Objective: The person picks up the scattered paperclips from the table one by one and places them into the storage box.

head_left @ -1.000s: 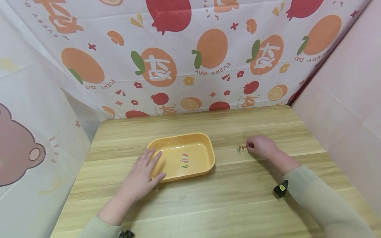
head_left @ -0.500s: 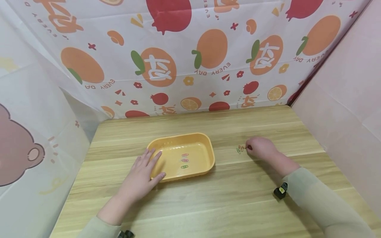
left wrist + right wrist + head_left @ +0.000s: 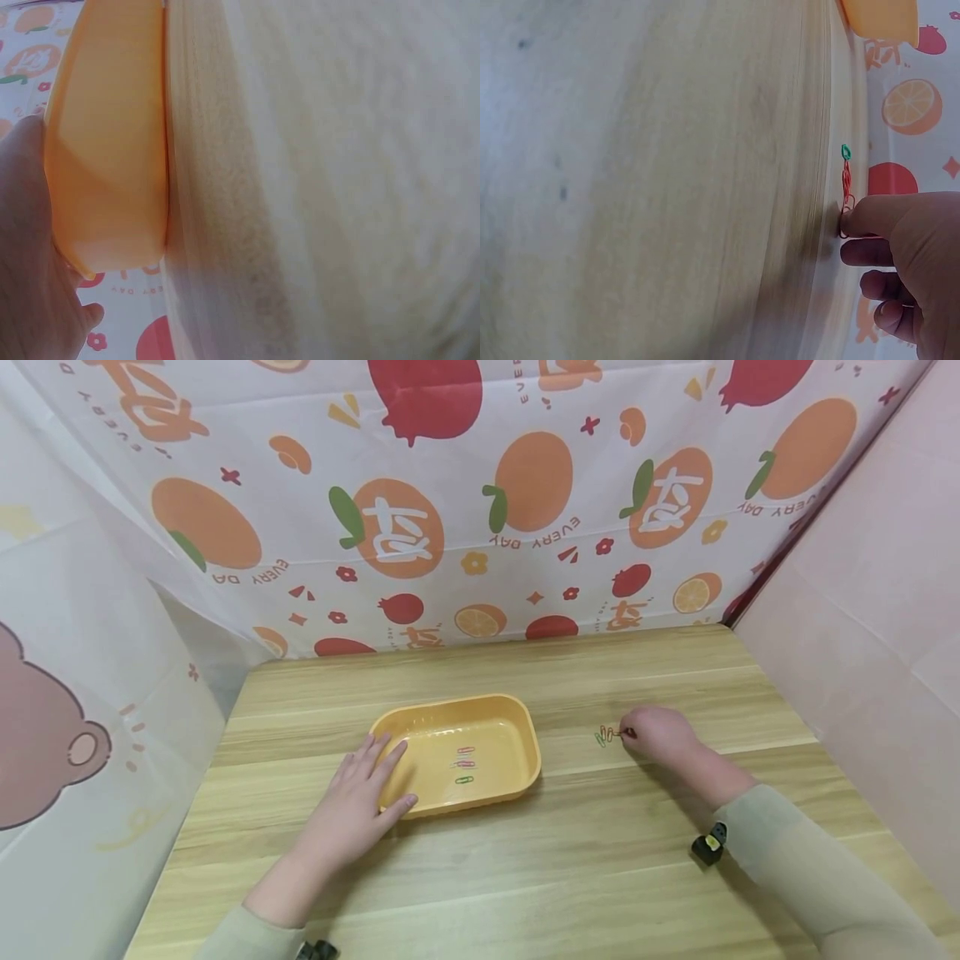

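Note:
My left hand (image 3: pixel 348 810) rests on the left end of a yellow plastic tray (image 3: pixel 420 777), its fingers spread over the rim. Inside the tray lie several small paper clips, among them a green one (image 3: pixel 464 780) and a pink one (image 3: pixel 467 765). On the table to the right, my right hand (image 3: pixel 663 733) pinches a red paper clip (image 3: pixel 845 230) between thumb and forefinger, low against the wood. Just left of these fingertips are a green paper clip (image 3: pixel 599 741) and red paper clips (image 3: pixel 609 734), lying close together. The curled fingers partly hide the pinched clip.
The wood-grain table (image 3: pixel 480 877) carries the tray and clips. A white fruit-print cloth (image 3: pixel 465 527) hangs behind its back edge. Pale cloth walls stand on the left (image 3: pixel 150 710) and the right (image 3: pixel 862 610).
Almost nothing moves. My right hand stays by the clips with only a slight shift of the fingers; the left hand and tray hold their place.

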Demonstrator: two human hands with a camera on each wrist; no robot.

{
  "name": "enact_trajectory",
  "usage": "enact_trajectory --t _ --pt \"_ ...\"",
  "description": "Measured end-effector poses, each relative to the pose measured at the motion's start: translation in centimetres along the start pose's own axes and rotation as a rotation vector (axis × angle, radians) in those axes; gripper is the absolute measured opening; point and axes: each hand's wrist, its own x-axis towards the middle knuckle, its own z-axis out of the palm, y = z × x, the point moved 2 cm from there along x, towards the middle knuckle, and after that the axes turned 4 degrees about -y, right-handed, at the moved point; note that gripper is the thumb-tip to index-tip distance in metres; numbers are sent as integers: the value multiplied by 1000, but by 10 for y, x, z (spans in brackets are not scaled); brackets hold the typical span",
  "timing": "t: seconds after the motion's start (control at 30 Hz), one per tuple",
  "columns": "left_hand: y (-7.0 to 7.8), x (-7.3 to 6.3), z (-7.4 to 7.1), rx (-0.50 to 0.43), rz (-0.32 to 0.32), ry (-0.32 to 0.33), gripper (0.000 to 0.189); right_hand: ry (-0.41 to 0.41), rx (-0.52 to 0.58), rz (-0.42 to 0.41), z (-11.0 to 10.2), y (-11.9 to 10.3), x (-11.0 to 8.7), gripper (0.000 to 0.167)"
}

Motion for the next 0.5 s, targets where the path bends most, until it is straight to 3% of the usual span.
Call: enact_trajectory --t 0.27,0.5 --pt "0 0 0 -8 -2 -4 80 8 36 -11 -2 0 -3 8" --pt "1 0 -1 -8 -4 -10 80 4 130 96 -3 3 -5 12"
